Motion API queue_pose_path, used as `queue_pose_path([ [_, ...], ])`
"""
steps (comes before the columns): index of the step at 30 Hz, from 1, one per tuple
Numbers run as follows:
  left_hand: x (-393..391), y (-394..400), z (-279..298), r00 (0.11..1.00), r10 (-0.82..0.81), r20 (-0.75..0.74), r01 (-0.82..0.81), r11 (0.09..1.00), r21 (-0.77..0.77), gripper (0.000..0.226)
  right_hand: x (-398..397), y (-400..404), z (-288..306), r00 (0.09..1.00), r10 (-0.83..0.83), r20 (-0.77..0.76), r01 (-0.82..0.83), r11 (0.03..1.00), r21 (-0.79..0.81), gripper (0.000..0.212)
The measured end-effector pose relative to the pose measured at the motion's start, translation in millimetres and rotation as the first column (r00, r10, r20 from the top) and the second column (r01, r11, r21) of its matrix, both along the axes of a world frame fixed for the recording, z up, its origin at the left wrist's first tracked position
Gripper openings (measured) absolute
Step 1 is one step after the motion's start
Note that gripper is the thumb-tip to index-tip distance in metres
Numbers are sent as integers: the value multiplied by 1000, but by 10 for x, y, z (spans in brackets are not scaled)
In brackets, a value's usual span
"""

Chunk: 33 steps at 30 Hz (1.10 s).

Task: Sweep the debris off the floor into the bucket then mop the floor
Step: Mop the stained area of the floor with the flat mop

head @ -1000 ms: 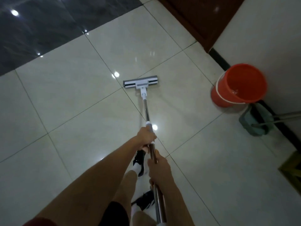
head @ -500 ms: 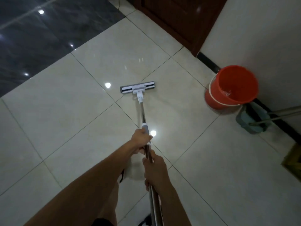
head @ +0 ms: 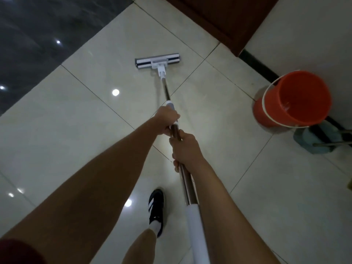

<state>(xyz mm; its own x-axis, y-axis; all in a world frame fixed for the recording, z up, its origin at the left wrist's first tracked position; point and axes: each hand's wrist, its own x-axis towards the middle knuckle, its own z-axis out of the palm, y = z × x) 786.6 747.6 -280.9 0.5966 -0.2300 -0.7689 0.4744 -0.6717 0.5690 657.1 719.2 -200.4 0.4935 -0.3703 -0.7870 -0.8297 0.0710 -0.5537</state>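
Two hands work a flat mop across a pale, glossy tiled floor (head: 57,141), which meets a band of dark stone tile (head: 38,35) at the far left and a brown wooden door (head: 219,18) at the top. Against the white wall on the right stands an orange bucket (head: 293,100), upright and open, with a blue-grey dustpan (head: 316,139) touching the floor just beside it. The flat mop (head: 165,88) lies out ahead of the person, well apart from the bucket, its head (head: 157,61) pressed flat on a tile near a grout line. Its long axis runs from the white grip by the person's body up and slightly left to the head, so the tool points away from the person towards the door, with the head set crosswise to the pole. The left hand (head: 167,121) is wrapped round the pole further down towards the head; the right hand (head: 183,147) is wrapped round it just behind, the two nearly touching. One black trainer (head: 156,206) is planted on the tile below. The sheen suggests a slippery surface: a long push with weight forward could cost footing, and a stroke swung wide to the right could knock the bucket or dustpan.
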Motion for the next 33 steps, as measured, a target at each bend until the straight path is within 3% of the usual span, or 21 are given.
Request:
queue_pose_path([
  [3,136,0,-55,998,-10,-68,8,1000,-21,5,135,24,-97,1000,10,-4,-10,1000,-8,16],
  [6,-7,72,-35,996,-30,-87,30,1000,-1,39,-39,140,-115,1000,-7,-25,7,1000,13,16],
  [8,-125,143,-14,996,-36,-77,38,999,20,45,-173,242,-150,1000,23,-10,-24,1000,-18,15],
  [11,-348,282,8,996,-24,-84,29,998,49,23,-403,433,-182,999,46,9,-45,997,-58,5],
  [12,-451,332,29,997,-14,-74,19,998,58,11,-513,501,-182,998,61,9,-60,995,-75,10],
  [14,-719,426,67,997,-5,-72,10,997,81,12,-799,623,-144,996,86,3,-85,991,-104,22],
  [17,-1270,560,111,994,-88,-68,93,993,79,7,-1349,753,-58,995,97,5,-96,990,-108,24],
  [21,-2111,767,159,987,-156,-44,160,984,85,21,-2137,956,14,995,72,-63,-79,990,-120,16],
  [27,-3527,1145,262,987,-146,-72,150,987,59,32,-3549,1266,214,995,32,-90,-34,999,-31,21],
  [33,-5099,1490,409,982,-170,-87,177,981,83,26,-5098,1549,596,995,39,-87,-37,999,35,21],
])
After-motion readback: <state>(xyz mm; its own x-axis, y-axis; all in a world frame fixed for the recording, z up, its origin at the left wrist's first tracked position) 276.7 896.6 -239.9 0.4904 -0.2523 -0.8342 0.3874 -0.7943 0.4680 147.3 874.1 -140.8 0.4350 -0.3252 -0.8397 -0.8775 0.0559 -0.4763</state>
